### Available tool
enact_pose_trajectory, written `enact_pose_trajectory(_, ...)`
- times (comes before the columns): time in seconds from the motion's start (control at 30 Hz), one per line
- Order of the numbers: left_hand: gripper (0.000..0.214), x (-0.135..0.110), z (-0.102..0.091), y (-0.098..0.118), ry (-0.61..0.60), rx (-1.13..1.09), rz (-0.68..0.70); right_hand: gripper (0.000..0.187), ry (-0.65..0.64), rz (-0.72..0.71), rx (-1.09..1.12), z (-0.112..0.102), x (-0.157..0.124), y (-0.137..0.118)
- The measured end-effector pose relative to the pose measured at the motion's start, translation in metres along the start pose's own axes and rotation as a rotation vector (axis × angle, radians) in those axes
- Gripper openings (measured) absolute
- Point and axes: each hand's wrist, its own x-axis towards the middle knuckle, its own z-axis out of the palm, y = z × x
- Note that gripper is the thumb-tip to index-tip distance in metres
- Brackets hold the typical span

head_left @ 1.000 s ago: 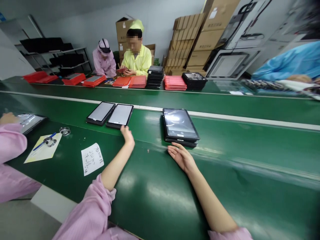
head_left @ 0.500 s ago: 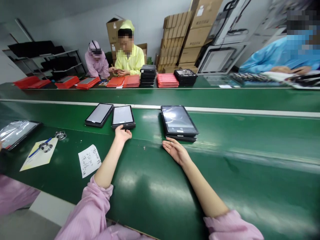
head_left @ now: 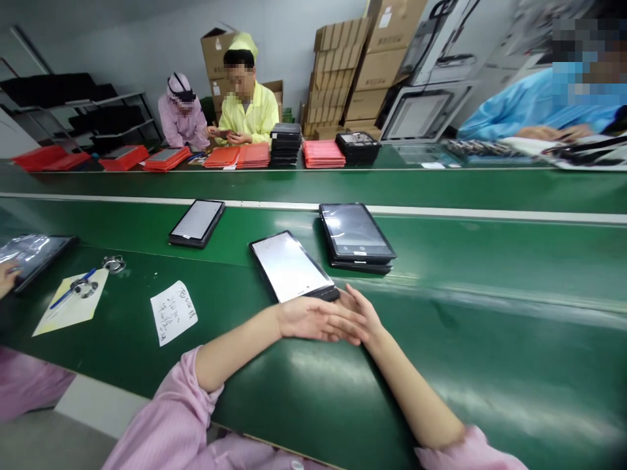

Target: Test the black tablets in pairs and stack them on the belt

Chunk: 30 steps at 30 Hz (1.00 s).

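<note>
My left hand (head_left: 309, 319) reaches right across the green belt (head_left: 490, 274), fingers stretched flat, and lies over my right hand (head_left: 365, 314). My right hand is also open, with its fingertips at the near corner of a white-screened tablet (head_left: 290, 266). That tablet lies slanted on the belt just beyond both hands, and neither hand grips it. A stack of dark-screened tablets (head_left: 356, 235) sits just right of it. A second white-screened tablet (head_left: 197, 220) lies further left.
A handwritten note (head_left: 173, 312), a yellow sheet with a pen (head_left: 68, 301) and a metal ring (head_left: 113, 263) lie at the left. Another person's hand (head_left: 6, 277) touches a bagged tablet (head_left: 32, 253). Red trays (head_left: 245, 156), a black stack (head_left: 285, 143), boxes and seated people line the far side.
My left hand pulled the right-hand white-screened tablet off the far pair, nearer and rightward, then let go and slid onto my right hand. The camera view shifted slightly.
</note>
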Motion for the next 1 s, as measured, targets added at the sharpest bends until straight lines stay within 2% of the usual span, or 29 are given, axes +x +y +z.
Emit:
enact_pose_trajectory(0.03,0.029,-0.009,-0.005,0.015,-0.033,0.133,0.074,0.048,-0.014,0.018,0.01,-0.001,-0.006,0.001)
enact_pose_trajectory(0.07,0.028,-0.019,-0.013,0.032,0.005,0.201,0.22,0.053,-0.026,0.03,0.028,-0.001,-0.012,0.004)
enact_pose_trajectory(0.1,0.027,-0.031,-0.025,0.051,0.115,0.199,0.425,0.057,-0.034,0.04,0.053,-0.001,-0.017,0.006)
enact_pose_trajectory(0.13,0.028,-0.043,-0.04,0.07,0.282,0.126,0.666,0.06,-0.036,0.045,0.081,-0.002,-0.022,0.01)
enact_pose_trajectory(0.17,0.029,-0.057,-0.056,0.088,0.459,0.002,0.869,0.061,-0.035,0.051,0.105,-0.002,-0.026,0.013)
enact_pose_trajectory(0.2,0.031,-0.071,-0.075,0.104,0.627,-0.151,1.008,0.06,-0.029,0.057,0.125,-0.001,-0.03,0.016)
enact_pose_trajectory(0.23,0.033,-0.084,-0.093,0.117,0.774,-0.309,1.098,0.058,-0.022,0.061,0.14,-0.001,-0.033,0.019)
enact_pose_trajectory(0.27,0.037,-0.098,-0.111,0.128,0.849,-0.374,1.122,0.056,-0.013,0.063,0.153,-0.001,-0.035,0.022)
enact_pose_trajectory(0.33,0.04,-0.12,-0.143,0.138,0.906,-0.449,1.142,0.054,0.003,0.065,0.176,-0.001,-0.038,0.024)
enact_pose_trajectory(0.4,0.042,-0.134,-0.167,0.139,0.899,-0.48,1.152,0.053,0.012,0.072,0.188,-0.002,-0.038,0.025)
enact_pose_trajectory(0.47,0.045,-0.139,-0.182,0.135,0.837,-0.534,1.18,0.052,0.012,0.078,0.182,-0.002,-0.037,0.025)
enact_pose_trajectory(0.63,0.044,-0.125,-0.197,0.127,0.682,-0.62,1.168,0.052,0.013,0.081,0.164,-0.007,-0.035,0.026)
enact_pose_trajectory(0.8,0.032,-0.09,-0.183,0.116,0.511,-0.546,1.084,0.048,0.032,0.09,0.154,-0.013,-0.041,0.027)
enact_pose_trajectory(0.9,0.022,-0.068,-0.166,0.099,0.405,-0.475,1.01,0.043,0.041,0.09,0.148,-0.016,-0.051,0.03)
enact_pose_trajectory(1.0,0.016,-0.057,-0.153,0.076,0.342,-0.413,0.878,0.044,0.044,0.077,0.146,-0.016,-0.064,0.037)
